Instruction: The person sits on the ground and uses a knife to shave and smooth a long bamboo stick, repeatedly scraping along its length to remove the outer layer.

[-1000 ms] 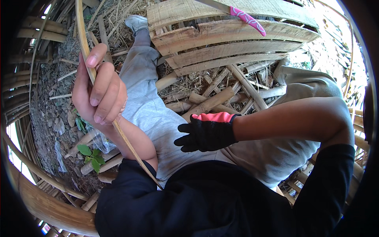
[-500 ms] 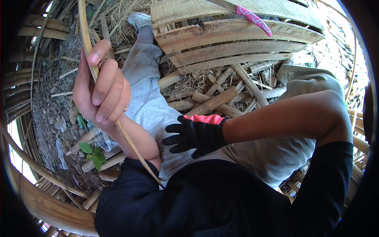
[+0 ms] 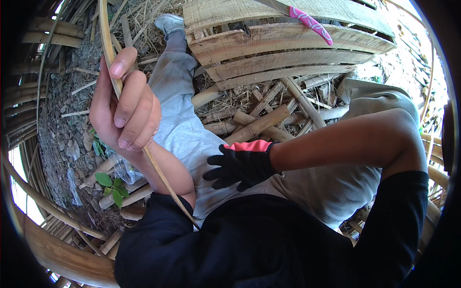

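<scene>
Bare and closed, my left hand (image 3: 127,103) grips a long thin bamboo strip (image 3: 163,176). The strip slants from the top edge of the view, through my fingers, down to the front of my dark shirt. My right hand (image 3: 242,164) wears a black glove with a red back. It rests over my lap on the grey trousers (image 3: 185,125), fingers spread, with nothing in it. Beyond, a knife with a pink patterned handle (image 3: 311,25) lies on a wooden slat platform (image 3: 288,41); its blade is partly cut off by the top edge.
Cut bamboo pieces (image 3: 261,124) and straw lie between my legs, under the platform's near edge. On the left are stony ground, a small green plant (image 3: 113,188) and scraps of clear plastic (image 3: 126,170). A thick bamboo pole (image 3: 67,247) curves across the lower left.
My gloved right hand has shifted slightly to the right, its fingers still spread. My left hand and the strip have moved a touch to the right.
</scene>
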The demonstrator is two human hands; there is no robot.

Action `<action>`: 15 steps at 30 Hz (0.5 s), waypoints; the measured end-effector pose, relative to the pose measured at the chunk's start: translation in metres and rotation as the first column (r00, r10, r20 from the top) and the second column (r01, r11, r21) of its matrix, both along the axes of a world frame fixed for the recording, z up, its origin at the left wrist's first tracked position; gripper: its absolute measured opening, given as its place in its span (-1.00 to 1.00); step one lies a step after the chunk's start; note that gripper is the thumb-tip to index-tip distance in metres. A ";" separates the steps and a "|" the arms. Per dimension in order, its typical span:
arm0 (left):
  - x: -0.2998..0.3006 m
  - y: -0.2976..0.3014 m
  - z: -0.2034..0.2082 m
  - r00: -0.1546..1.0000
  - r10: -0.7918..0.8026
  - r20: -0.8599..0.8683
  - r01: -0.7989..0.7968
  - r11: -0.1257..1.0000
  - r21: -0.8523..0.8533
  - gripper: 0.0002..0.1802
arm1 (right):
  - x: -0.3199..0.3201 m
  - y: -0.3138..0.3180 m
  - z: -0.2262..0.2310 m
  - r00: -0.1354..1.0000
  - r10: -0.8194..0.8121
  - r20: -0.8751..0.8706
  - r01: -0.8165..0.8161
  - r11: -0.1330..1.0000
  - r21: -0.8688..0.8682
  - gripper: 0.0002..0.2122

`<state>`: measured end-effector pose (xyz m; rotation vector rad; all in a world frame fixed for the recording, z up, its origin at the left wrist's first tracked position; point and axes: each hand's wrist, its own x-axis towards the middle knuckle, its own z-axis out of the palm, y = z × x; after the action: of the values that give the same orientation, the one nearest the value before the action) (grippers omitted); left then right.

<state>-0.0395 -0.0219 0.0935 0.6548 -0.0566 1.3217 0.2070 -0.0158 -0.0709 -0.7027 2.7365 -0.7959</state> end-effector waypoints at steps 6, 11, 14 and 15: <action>0.002 -0.004 0.004 1.000 0.029 -0.009 -0.029 0.999 -0.024 -0.57 | 0.000 0.015 -0.017 0.912 -0.035 0.410 -0.223 0.796 0.563 -0.25; 0.005 0.000 0.003 0.998 0.061 0.034 -0.059 0.996 -0.061 -0.75 | -0.011 -0.015 -0.020 0.911 -0.329 -0.247 0.363 0.926 0.106 -0.25; 0.005 0.001 0.001 0.998 0.066 0.020 -0.064 0.995 -0.077 -0.74 | -0.014 0.009 -0.011 0.985 0.137 -0.106 -0.135 0.991 0.024 -0.23; 0.006 0.002 0.000 0.998 0.067 0.013 -0.066 0.995 -0.081 -0.73 | -0.009 0.015 -0.011 0.992 0.098 0.083 -0.110 0.982 0.156 -0.25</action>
<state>-0.0330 -0.0202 0.0937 0.5818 0.0058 1.3862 0.1977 -0.0005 -0.0818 -0.7584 2.6350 -0.5605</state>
